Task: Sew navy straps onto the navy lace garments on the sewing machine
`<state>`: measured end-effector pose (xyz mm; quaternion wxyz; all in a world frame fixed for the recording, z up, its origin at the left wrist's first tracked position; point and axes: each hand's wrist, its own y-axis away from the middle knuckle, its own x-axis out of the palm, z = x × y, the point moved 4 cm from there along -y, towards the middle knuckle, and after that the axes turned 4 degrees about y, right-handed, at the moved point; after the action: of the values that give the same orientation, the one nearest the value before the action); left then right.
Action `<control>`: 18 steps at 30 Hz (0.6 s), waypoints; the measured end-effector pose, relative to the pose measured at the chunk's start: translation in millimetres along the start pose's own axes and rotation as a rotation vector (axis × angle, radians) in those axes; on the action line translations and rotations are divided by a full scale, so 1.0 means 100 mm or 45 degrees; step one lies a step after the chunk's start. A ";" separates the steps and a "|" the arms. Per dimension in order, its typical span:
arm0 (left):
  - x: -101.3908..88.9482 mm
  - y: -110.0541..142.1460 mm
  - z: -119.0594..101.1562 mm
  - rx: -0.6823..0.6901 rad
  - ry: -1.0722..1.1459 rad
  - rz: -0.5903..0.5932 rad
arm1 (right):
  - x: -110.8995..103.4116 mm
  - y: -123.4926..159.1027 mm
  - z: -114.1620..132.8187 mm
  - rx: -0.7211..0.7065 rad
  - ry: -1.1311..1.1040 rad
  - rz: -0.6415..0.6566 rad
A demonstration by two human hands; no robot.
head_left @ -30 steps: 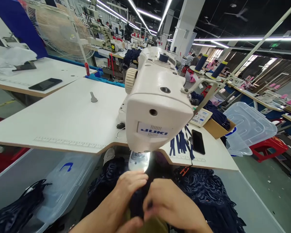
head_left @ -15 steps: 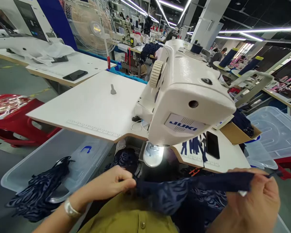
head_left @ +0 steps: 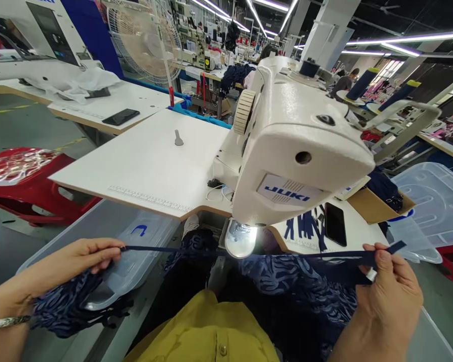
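Observation:
A narrow navy strap (head_left: 151,248) stretches nearly level across my lap, in front of the sewing machine (head_left: 298,136). My left hand (head_left: 98,254) pinches its left end between thumb and fingers, above the clear bin. At the right, my right hand (head_left: 390,281) is closed on the navy patterned garment (head_left: 283,274) at its plain band, with a short strap end poking out past the fingers. A small white tag shows beside the right thumb. The garment's patterned cloth hangs down from the strap over my dark-clothed legs.
A clear plastic bin (head_left: 147,266) on the left has navy patterned pieces (head_left: 68,306) by it. The white tabletop (head_left: 147,161) carries a small grey metal piece (head_left: 178,138). Cut navy strips (head_left: 305,224) and a phone (head_left: 335,224) lie right of the machine, near a cardboard box (head_left: 377,206).
My left hand has moved far to the left, and the narrow strap is now drawn out between both hands. The right hand keeps its hold, slightly further left.

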<state>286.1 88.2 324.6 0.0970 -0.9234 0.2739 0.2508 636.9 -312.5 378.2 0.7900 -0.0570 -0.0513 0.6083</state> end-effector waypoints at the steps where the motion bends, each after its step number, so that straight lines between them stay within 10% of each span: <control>1: -0.03 -0.04 -0.02 0.004 0.097 -0.114 | 0.03 0.03 -0.02 0.052 -0.030 0.044; 9: -0.11 -0.39 -0.20 0.014 0.514 -0.429 | 0.34 0.51 -0.16 -0.133 0.048 0.490; 18: 1.29 0.29 -1.14 0.111 0.403 0.681 | 0.94 1.49 0.15 -0.901 0.424 1.128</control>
<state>409.9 -30.7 354.0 0.0232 -0.8412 0.5292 0.1084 516.0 -183.8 371.7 0.3911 -0.4276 -0.0976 0.8091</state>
